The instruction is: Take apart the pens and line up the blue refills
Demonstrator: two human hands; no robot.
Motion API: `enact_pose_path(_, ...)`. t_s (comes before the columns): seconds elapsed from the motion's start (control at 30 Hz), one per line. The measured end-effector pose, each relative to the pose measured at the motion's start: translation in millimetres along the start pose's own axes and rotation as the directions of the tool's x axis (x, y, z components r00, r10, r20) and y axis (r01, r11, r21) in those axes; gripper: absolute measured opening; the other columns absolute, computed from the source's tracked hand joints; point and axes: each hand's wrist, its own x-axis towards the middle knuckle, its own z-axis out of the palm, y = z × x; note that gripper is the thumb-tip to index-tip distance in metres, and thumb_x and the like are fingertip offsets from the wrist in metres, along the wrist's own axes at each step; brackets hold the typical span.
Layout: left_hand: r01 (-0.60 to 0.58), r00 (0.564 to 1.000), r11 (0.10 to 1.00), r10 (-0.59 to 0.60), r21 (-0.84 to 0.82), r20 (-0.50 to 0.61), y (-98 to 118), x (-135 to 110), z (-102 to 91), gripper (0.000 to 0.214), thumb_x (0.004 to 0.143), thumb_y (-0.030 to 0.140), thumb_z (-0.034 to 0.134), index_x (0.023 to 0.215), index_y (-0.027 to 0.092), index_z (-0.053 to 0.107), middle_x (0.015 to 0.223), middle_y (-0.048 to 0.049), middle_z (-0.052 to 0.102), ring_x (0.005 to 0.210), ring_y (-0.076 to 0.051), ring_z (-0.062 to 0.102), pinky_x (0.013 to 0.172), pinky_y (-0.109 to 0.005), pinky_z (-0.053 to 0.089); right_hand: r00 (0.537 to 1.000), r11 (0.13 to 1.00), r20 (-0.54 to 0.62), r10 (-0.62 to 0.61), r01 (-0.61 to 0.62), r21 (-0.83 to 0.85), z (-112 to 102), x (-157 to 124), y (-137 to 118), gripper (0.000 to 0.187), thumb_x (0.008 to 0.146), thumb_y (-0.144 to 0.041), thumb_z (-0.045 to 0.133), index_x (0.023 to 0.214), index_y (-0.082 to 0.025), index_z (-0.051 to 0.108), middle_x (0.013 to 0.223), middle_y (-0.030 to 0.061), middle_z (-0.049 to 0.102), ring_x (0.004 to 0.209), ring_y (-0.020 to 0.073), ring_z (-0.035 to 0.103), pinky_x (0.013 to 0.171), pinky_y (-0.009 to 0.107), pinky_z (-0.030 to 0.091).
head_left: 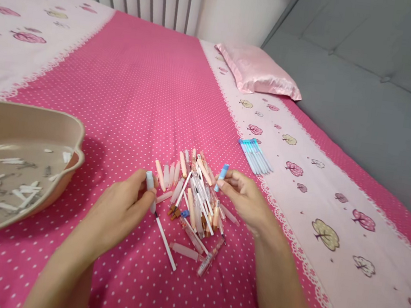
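Note:
My left hand (120, 208) pinches a pale blue-white pen barrel (150, 181) between thumb and fingers. Just below the barrel, a white pen refill (166, 244) with a dark end slants down toward the bed; whether it is joined to the barrel I cannot tell. Between thumb and forefinger, my right hand (245, 197) grips a short blue pen part (221, 177), held nearly upright. Between and beyond both hands lies a loose pile of pen parts (191, 202): pink, peach and clear barrels, white refills and small brown pieces.
At the left stands a beige basin (80, 130) with several white pieces and small dark bits inside. A row of blue-grey pens (256, 158) lies beyond my right hand. A pink pillow (258, 70) rests farther back on the bed (143, 75), beside a grey padded headboard (367, 104).

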Motion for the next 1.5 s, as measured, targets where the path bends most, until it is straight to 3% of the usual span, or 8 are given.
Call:
enact_pose_path(0.13,-0.071,0.996,0.992,0.064,0.102,0.068,6.3,1.7,11.2,0.025,0.083,0.038,0.028,0.072,0.02,0.043,0.063,-0.0012,0.053,0.059,-0.017,0.05,0.056,-0.026,0.035,0.999,0.996,0.031,-0.011,0.008,0.093,7.4,-1.7,-3.4,0.014,0.08,-0.029,0.054,0.086,-0.017,0.051,0.081,0.002,0.061,0.074,0.0127,0.056,0.072,0.027,0.042)
enact_pose_path(0.23,-0.023,0.991,0.976,-0.006,0.218,0.133,14.1,2.9,21.7,0.031,0.085,0.04,0.023,0.074,0.02,0.044,0.064,-0.0026,0.055,0.057,-0.018,0.052,0.053,-0.026,0.032,0.999,0.991,0.051,0.006,-0.013,0.133,10.2,-2.1,-4.5,0.01,0.082,-0.026,0.051,0.087,-0.018,0.05,0.083,0.0024,0.061,0.07,0.0117,0.056,0.067,0.026,0.043)
enact_pose_path(0.33,0.06,0.978,0.921,-0.131,0.384,0.162,19.6,5.5,31.8,0.035,0.08,0.051,0.034,0.07,0.02,0.047,0.063,-0.0053,0.058,0.058,-0.022,0.055,0.05,-0.026,0.029,0.997,0.986,0.07,0.039,-0.049,0.157,11.0,-2.3,-5.4,0.011,0.082,-0.026,0.05,0.09,-0.018,0.05,0.083,0.0024,0.061,0.07,0.012,0.057,0.063,0.026,0.043)
enact_pose_path(0.43,0.119,0.976,0.874,-0.19,0.471,0.105,19.3,7.8,39.1,0.036,0.073,0.055,0.045,0.07,0.02,0.051,0.067,-0.0086,0.061,0.064,-0.027,0.059,0.05,-0.027,0.031,0.995,0.981,0.088,0.054,-0.069,0.18,11.4,-2.7,-5.4,0.011,0.082,-0.026,0.05,0.09,-0.018,0.05,0.081,0.0017,0.061,0.07,0.0119,0.058,0.062,0.025,0.044)
enact_pose_path(1.03,0.1,0.98,0.859,-0.171,0.503,0.098,13.7,7.0,36.7,0.025,0.079,0.037,0.036,0.074,0.021,0.055,0.07,-0.0097,0.063,0.067,-0.028,0.061,0.05,-0.027,0.029,0.996,0.973,0.051,0.071,-0.08,0.217,16.5,2.3,7.1,0.013,0.077,-0.021,0.049,0.09,-0.019,0.049,0.078,0.0003,0.06,0.071,0.0117,0.057,0.062,0.024,0.044)
enact_pose_path(1.2,0.094,0.984,0.921,-0.144,0.379,0.105,18.7,4.9,27.5,0.027,0.079,0.042,0.039,0.07,0.02,0.052,0.06,-0.0045,0.057,0.056,-0.02,0.053,0.05,-0.026,0.028,0.991,0.937,0.067,0.119,-0.135,0.323,18.1,1.2,7.3,0.011,0.075,-0.02,0.046,0.086,-0.019,0.048,0.067,-0.0045,0.05,0.061,0.0088,0.052,0.056,0.022,0.04)
enact_pose_path(1.33,-0.019,0.99,0.998,0.011,0.059,0.138,22.3,2.2,30.7,0.03,0.08,0.044,0.043,0.066,0.019,0.05,0.056,0.0005,0.051,0.052,-0.014,0.046,0.049,-0.023,0.028,0.98,0.909,0.113,0.164,-0.195,0.369,20.0,-4.4,-3.0,0.015,0.078,-0.031,0.055,0.082,-0.019,0.048,0.059,-0.0072,0.042,0.05,0.0057,0.041,0.048,0.018,0.033)
enact_pose_path(1.5,-0.072,0.975,0.976,0.112,-0.206,0.191,26.3,0.7,40.8,0.029,0.08,0.041,0.048,0.064,0.018,0.046,0.053,0.0043,0.04,0.049,-0.009,0.036,0.048,-0.021,0.027,0.986,0.861,0.13,0.106,-0.156,0.484,21.7,-9.4,-17.3,0.024,0.074,-0.038,0.065,0.077,-0.018,0.051,0.051,-0.0093,0.032,0.041,0.0036,0.028,0.038,0.017,0.023)
